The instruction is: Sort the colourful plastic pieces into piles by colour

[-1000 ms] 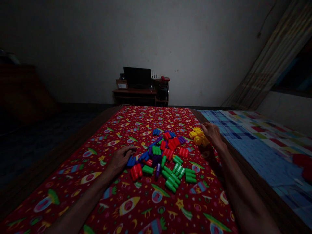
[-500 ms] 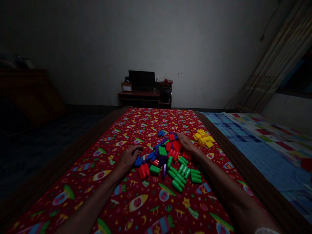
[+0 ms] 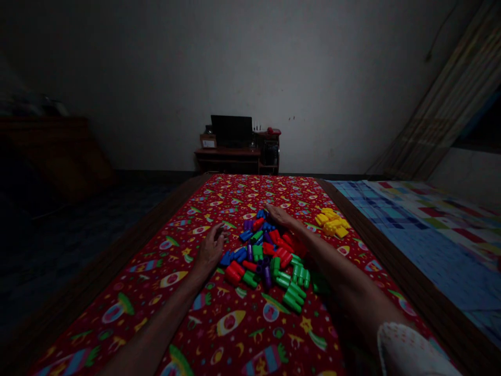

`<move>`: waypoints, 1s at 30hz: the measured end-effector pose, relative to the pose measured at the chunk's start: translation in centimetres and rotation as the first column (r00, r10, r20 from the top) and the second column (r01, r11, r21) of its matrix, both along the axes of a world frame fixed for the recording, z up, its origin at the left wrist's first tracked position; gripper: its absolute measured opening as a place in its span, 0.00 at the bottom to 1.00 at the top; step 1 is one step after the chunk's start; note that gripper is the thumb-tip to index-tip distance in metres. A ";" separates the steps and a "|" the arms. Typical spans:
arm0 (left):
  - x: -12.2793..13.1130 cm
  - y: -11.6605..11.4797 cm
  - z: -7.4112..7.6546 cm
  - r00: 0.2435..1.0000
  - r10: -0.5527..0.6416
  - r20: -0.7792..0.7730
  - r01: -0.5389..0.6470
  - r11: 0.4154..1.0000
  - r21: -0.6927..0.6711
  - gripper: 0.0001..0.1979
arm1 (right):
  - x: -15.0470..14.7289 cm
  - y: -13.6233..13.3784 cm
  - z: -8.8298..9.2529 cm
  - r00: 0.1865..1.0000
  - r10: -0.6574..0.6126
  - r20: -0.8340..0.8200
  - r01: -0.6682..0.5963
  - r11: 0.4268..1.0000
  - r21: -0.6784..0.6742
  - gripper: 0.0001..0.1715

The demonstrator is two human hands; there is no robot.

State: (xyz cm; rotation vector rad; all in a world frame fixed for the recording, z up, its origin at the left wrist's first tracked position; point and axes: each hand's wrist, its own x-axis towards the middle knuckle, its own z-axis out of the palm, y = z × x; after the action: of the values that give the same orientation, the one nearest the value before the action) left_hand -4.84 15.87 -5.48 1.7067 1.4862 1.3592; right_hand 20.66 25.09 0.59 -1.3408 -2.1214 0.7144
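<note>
A heap of plastic toy blocks [image 3: 270,256] in red, green, blue and purple lies on a red patterned cloth [image 3: 235,334]. My left hand [image 3: 211,248] stands on its edge against the left side of the heap, fingers stretched out, next to a blue block [image 3: 226,258]. My right hand [image 3: 279,215] reaches over the far side of the heap, fingers extended and lying on the blocks there. My right forearm crosses the heap's right side. A separate cluster of yellow blocks [image 3: 332,223] sits to the right of my right hand.
The red cloth covers a mattress with a dark wooden border [image 3: 391,261]. A chequered blue and multicoloured mattress [image 3: 422,219] lies to the right. A low desk with a dark monitor [image 3: 231,130] stands against the far wall. A curtain [image 3: 442,109] hangs at right.
My right hand left the yellow blocks and swung left to the far side of the heap. My left hand turned up onto its edge. The heap looks more bunched together.
</note>
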 end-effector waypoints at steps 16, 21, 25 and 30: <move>-0.1 -0.5 1.0 0.978 0.054 -0.203 -0.058 0.998 -0.015 0.24 | 9.2 -14.2 -2.0 0.983 -0.162 -0.088 0.172 0.979 0.109 0.38; -0.4 -0.2 0.7 0.976 0.044 -0.214 -0.047 0.999 -0.010 0.24 | 9.9 -18.2 -6.2 0.985 -0.173 -0.003 0.172 0.979 0.113 0.37; -0.5 -0.1 0.5 0.980 0.041 -0.197 -0.042 0.999 -0.005 0.24 | 5.8 -17.4 -6.1 0.992 -0.129 -0.015 0.130 0.974 0.188 0.34; -0.4 -0.2 0.8 0.980 0.027 -0.199 -0.029 1.000 -0.005 0.23 | 1.1 -16.0 -5.1 0.998 -0.042 -0.036 0.049 0.977 0.209 0.34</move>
State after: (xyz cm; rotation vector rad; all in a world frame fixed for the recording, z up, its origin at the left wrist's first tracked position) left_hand -5.25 15.66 -4.68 1.8685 1.6264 1.2238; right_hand 21.80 9.11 -4.46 -1.2510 -2.0696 0.4750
